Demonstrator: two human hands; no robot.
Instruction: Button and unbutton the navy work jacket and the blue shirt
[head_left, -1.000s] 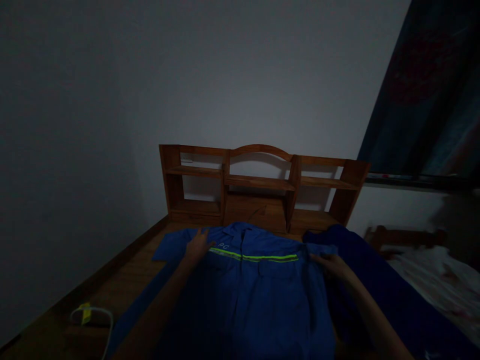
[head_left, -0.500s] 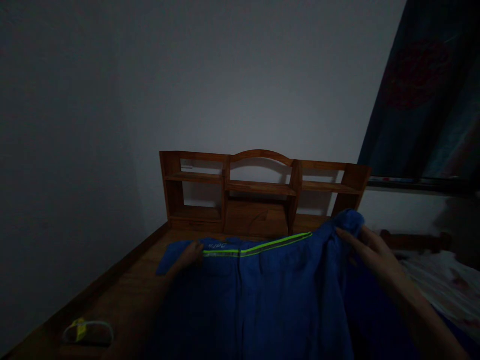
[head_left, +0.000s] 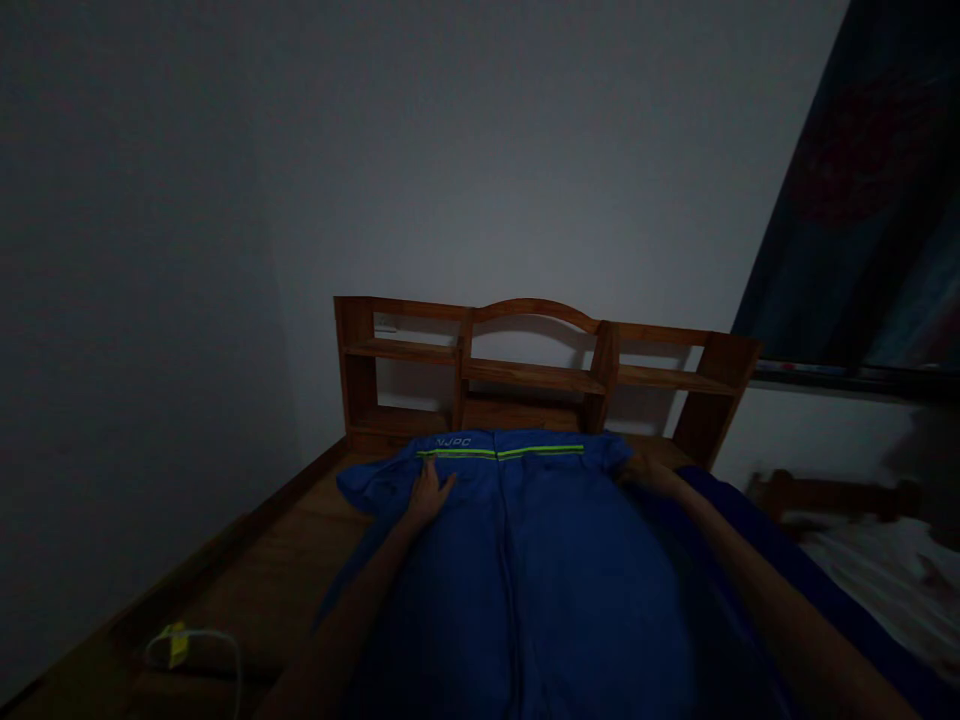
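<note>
A blue work garment point(head_left: 525, 560) with a yellow-green reflective stripe point(head_left: 501, 453) lies spread over the wooden bed platform point(head_left: 277, 560). My left hand point(head_left: 429, 495) rests flat on its upper left part, fingers stretched out. Over at the garment's upper right edge by the short sleeve, my right hand point(head_left: 646, 473) presses down on the cloth; its fingers are dim and partly hidden.
A wooden headboard with shelves point(head_left: 536, 372) stands against the white wall. A white cable with a yellow tag point(head_left: 191, 645) lies at the lower left. More dark blue cloth point(head_left: 787, 590) lies to the right, with another bed point(head_left: 870, 545) beyond and a dark curtain point(head_left: 862, 200) above.
The right side of the garment, which my right hand held lifted, now lies flat. The whole garment sits higher toward the headboard, and both hands now rest on it.
</note>
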